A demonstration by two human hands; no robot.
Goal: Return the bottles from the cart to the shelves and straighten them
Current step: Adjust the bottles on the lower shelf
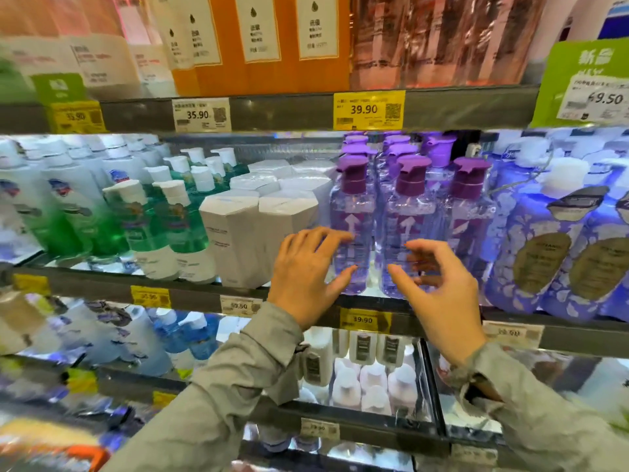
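The purple-capped bottles are standing upright in a row at the front edge of the shelf, right at the fingertips of both hands. They are looking like thin, clear plastic filled with liquid, so they are probably handling as fairly heavy for their size, smooth and a little slippery, and top-heavy under the pump caps; taking each one around the lower body is seeming safer than pulling at the cap. The left hand is reaching forward with fingers spread and nearly straight, fingertips and thumb resting against the nearest bottle without closing round it. The right hand is hovering in front of the next bottle, half open, fingers loosely curled, gripping nothing; whether it is touching is unclear. White boxes are sitting just left of the left hand, patterned pouches just right of the right hand.
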